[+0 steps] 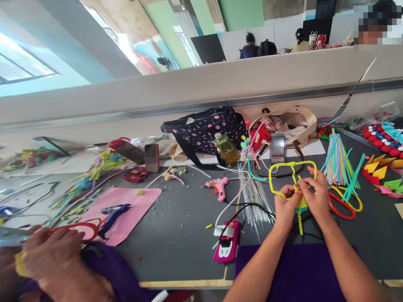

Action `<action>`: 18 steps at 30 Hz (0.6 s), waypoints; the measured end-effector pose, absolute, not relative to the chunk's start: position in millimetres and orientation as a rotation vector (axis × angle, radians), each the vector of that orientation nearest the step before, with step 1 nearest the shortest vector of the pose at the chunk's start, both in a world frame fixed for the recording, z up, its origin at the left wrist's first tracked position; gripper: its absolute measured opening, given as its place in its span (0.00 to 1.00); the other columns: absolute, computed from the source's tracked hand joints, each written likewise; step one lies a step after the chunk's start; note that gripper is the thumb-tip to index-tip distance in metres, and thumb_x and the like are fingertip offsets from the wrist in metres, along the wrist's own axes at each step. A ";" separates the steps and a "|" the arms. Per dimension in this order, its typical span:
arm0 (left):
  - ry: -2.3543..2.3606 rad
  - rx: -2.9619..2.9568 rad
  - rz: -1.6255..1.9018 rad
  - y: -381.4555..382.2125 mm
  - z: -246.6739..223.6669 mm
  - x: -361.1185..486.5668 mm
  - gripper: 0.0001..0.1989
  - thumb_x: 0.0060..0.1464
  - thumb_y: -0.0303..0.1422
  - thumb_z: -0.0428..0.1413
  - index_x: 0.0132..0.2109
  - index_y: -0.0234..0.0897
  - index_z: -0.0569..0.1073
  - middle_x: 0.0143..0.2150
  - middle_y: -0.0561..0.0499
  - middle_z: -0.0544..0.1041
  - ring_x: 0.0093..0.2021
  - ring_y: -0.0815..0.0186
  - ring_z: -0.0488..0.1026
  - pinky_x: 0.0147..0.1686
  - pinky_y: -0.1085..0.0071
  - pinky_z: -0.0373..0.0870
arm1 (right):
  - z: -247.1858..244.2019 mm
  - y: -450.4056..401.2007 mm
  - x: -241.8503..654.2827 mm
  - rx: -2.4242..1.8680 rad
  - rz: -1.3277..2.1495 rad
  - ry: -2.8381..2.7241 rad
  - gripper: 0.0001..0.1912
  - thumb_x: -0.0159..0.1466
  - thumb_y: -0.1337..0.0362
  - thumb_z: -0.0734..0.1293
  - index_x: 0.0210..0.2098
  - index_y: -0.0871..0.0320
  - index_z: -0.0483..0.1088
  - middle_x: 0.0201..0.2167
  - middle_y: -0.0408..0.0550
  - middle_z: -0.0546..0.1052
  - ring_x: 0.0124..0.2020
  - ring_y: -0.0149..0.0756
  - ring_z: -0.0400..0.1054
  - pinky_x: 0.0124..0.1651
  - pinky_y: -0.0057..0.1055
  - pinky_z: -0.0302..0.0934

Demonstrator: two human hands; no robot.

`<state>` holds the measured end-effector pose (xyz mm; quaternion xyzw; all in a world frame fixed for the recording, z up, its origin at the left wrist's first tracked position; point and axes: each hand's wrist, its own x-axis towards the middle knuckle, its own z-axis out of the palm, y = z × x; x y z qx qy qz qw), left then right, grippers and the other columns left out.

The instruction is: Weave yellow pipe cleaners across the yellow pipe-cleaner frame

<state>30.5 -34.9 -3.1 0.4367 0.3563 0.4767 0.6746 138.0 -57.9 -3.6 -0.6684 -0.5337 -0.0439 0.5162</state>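
Observation:
A yellow fuzzy wire shape with two loops and a twisted middle is held up over the right part of the dark table. My left hand pinches its lower left side near the twist. My right hand has thumb and forefinger closed on the twisted middle, close to the left fingertips, with other fingers raised by the right loop. Below the hands hangs a short yellow stem, with a bit of green above it.
At the left, a co-worker's hands hold red-handled scissors. A pink glue gun, a magenta power strip, thin wires, red-handled scissors, pastel stems, a bottle and bags lie about.

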 end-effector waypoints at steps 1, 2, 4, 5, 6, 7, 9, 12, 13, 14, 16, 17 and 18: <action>0.799 0.965 1.071 -34.7 -2.9 30.6 0.10 0.42 0.35 0.65 0.29 0.33 0.75 0.26 0.53 0.74 0.26 0.72 0.67 0.29 0.75 0.62 | -3.2 -57.9 136.9 -1.600 -0.121 -1.281 0.11 0.64 0.58 0.65 0.30 0.55 0.75 0.53 0.53 0.68 0.55 0.46 0.62 0.55 0.46 0.57; 0.797 0.947 1.074 -34.3 -2.7 30.5 0.10 0.42 0.35 0.65 0.28 0.33 0.74 0.25 0.53 0.73 0.26 0.72 0.66 0.29 0.76 0.62 | -2.7 -58.1 135.5 -1.599 -0.152 -1.280 0.10 0.64 0.58 0.65 0.31 0.55 0.75 0.54 0.53 0.68 0.56 0.47 0.62 0.56 0.46 0.57; 0.793 0.903 1.083 -33.1 -1.9 30.2 0.10 0.42 0.34 0.65 0.28 0.33 0.74 0.25 0.54 0.73 0.25 0.73 0.66 0.28 0.77 0.61 | -1.2 -58.8 132.1 -1.593 -0.221 -1.272 0.08 0.64 0.59 0.66 0.32 0.54 0.76 0.55 0.54 0.66 0.57 0.48 0.61 0.56 0.47 0.57; 0.788 0.873 1.086 -32.3 -1.4 29.8 0.10 0.41 0.34 0.66 0.28 0.33 0.73 0.25 0.53 0.73 0.25 0.73 0.66 0.27 0.77 0.61 | -0.3 -59.3 130.3 -1.584 -0.255 -1.266 0.07 0.63 0.60 0.67 0.33 0.54 0.76 0.55 0.54 0.66 0.57 0.48 0.61 0.55 0.47 0.57; 0.782 0.841 1.089 -31.4 -0.8 29.4 0.10 0.41 0.33 0.66 0.27 0.33 0.73 0.26 0.53 0.74 0.25 0.73 0.66 0.27 0.77 0.61 | 0.7 -59.9 128.5 -1.571 -0.288 -1.264 0.06 0.63 0.61 0.67 0.33 0.54 0.76 0.56 0.54 0.65 0.57 0.48 0.61 0.55 0.48 0.57; 0.775 0.808 1.095 -30.5 -0.2 29.0 0.11 0.40 0.33 0.66 0.27 0.33 0.72 0.26 0.53 0.74 0.25 0.73 0.67 0.28 0.77 0.62 | 1.8 -60.6 126.7 -1.557 -0.318 -1.267 0.05 0.62 0.62 0.68 0.34 0.54 0.76 0.57 0.54 0.64 0.57 0.49 0.61 0.55 0.48 0.57; 0.763 0.750 1.120 -28.8 1.0 28.0 0.10 0.40 0.32 0.66 0.28 0.33 0.72 0.27 0.53 0.75 0.26 0.73 0.68 0.29 0.77 0.63 | 3.7 -62.3 123.4 -1.530 -0.371 -1.284 0.04 0.62 0.65 0.68 0.35 0.53 0.77 0.57 0.54 0.64 0.57 0.49 0.61 0.55 0.48 0.57; 0.751 0.706 1.170 -26.7 3.2 26.2 0.10 0.41 0.32 0.66 0.29 0.34 0.73 0.28 0.53 0.75 0.27 0.72 0.69 0.30 0.76 0.65 | 5.4 -65.1 119.7 -1.491 -0.430 -1.326 0.07 0.61 0.68 0.69 0.37 0.51 0.77 0.48 0.52 0.69 0.49 0.44 0.65 0.51 0.45 0.59; 0.753 0.704 1.186 -26.2 4.1 25.4 0.09 0.41 0.31 0.66 0.30 0.34 0.74 0.28 0.53 0.75 0.27 0.72 0.70 0.31 0.76 0.65 | 5.7 -66.0 118.9 -1.476 -0.439 -1.344 0.08 0.60 0.69 0.69 0.38 0.51 0.77 0.44 0.50 0.71 0.45 0.42 0.66 0.49 0.43 0.60; 0.760 0.705 1.201 -25.8 5.1 24.7 0.09 0.41 0.31 0.66 0.30 0.34 0.74 0.28 0.53 0.75 0.27 0.72 0.70 0.31 0.76 0.65 | 6.0 -66.8 118.4 -1.460 -0.442 -1.365 0.09 0.60 0.70 0.69 0.39 0.50 0.77 0.40 0.49 0.72 0.42 0.40 0.67 0.47 0.42 0.60; 0.779 0.710 1.229 -25.2 7.3 23.1 0.09 0.42 0.31 0.65 0.29 0.34 0.74 0.28 0.52 0.76 0.28 0.71 0.71 0.31 0.76 0.66 | 6.8 -68.2 118.0 -1.429 -0.434 -1.402 0.11 0.60 0.71 0.69 0.40 0.51 0.76 0.34 0.46 0.72 0.38 0.38 0.67 0.45 0.40 0.59; 0.789 0.711 1.242 -25.0 8.4 22.4 0.08 0.42 0.31 0.65 0.29 0.34 0.74 0.28 0.52 0.76 0.28 0.71 0.71 0.31 0.76 0.66 | 7.1 -68.7 118.0 -1.413 -0.432 -1.418 0.11 0.60 0.72 0.69 0.40 0.51 0.76 0.33 0.46 0.73 0.37 0.37 0.67 0.44 0.39 0.59; 0.794 0.710 1.252 -24.8 9.3 21.8 0.08 0.42 0.31 0.65 0.29 0.34 0.74 0.29 0.52 0.76 0.28 0.70 0.72 0.31 0.75 0.67 | 7.3 -69.0 118.2 -1.397 -0.432 -1.433 0.12 0.59 0.72 0.69 0.40 0.51 0.76 0.33 0.46 0.73 0.36 0.37 0.67 0.43 0.38 0.59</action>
